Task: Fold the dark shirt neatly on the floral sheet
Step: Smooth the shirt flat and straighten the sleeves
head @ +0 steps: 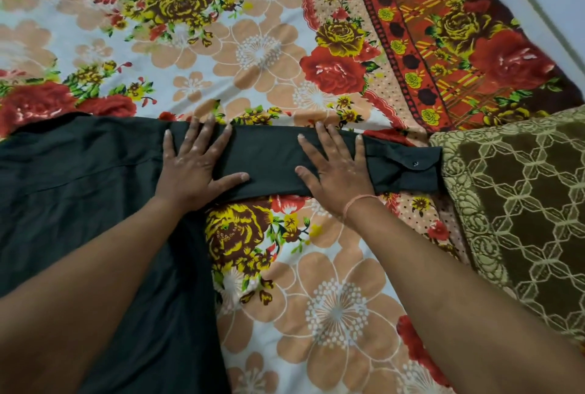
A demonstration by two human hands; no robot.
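Both left hand [193,167] and right hand [336,170] lay spread flat on the dark shirt [79,178], its sleeve [269,156] reaching toward three o'clock over the floral sheet [253,45].

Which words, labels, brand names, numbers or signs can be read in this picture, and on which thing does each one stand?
No text can be read in this view.
The dark shirt shows no label or print; its cuff bears only a plain button.
The floral sheet and the brown patterned cloth show patterns only, no letters.
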